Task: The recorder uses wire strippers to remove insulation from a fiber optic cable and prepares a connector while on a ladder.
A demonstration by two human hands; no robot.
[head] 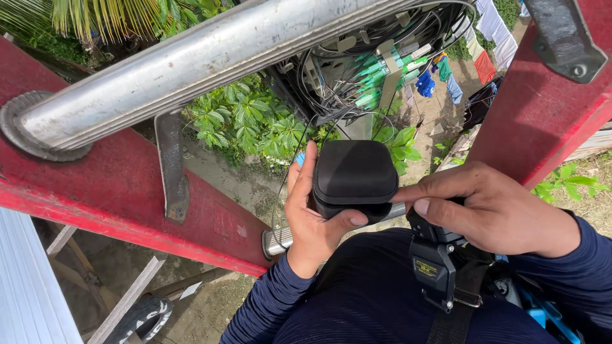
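Note:
My left hand (310,216) wraps around a small black box with a rounded lid (354,173), thumb under its front edge. My right hand (491,207) reaches in from the right, its index finger and thumb touching the box's right side. Thin black cables run from the box up to an open junction box (373,60) packed with wires and green connectors. I am up on a red ladder (115,185), looking down past my dark blue sleeves and lap.
An aluminium rung (191,60) crosses the top left, a second rung (280,241) sits behind my left wrist. A black strap with a buckle (440,267) hangs at my waist. Far below lie green plants, dirt ground, hanging laundry (484,38) and a tyre (143,318).

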